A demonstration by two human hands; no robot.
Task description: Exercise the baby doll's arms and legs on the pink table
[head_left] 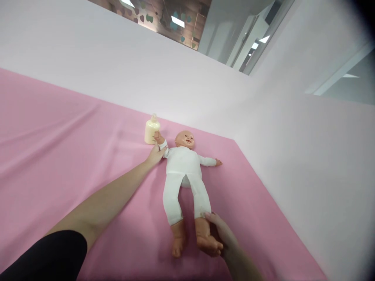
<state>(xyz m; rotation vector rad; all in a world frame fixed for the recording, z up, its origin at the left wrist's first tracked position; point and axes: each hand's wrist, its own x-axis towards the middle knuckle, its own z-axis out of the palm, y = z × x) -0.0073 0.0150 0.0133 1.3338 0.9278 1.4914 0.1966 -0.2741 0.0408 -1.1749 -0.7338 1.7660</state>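
Note:
A baby doll (184, 162) with a white cloth body lies on its back on the pink sheet (117, 187), head toward the wall. My left hand (155, 155) is closed round the doll's raised arm on the left, near the wrist. At the lower leg on the right, my right hand (223, 231) grips the doll just above the foot, thumb on the white cloth; its other fingers are hidden behind the leg. The doll's other arm stretches out flat to the right. A pump bottle (150, 132) of pale yellow liquid stands just behind the doll's raised hand.
White walls (123, 74) rise behind the pink surface and along its right side. Above the back wall are windows (225, 31) showing ceiling lights and hanging decorations. Folds run across the sheet on the left.

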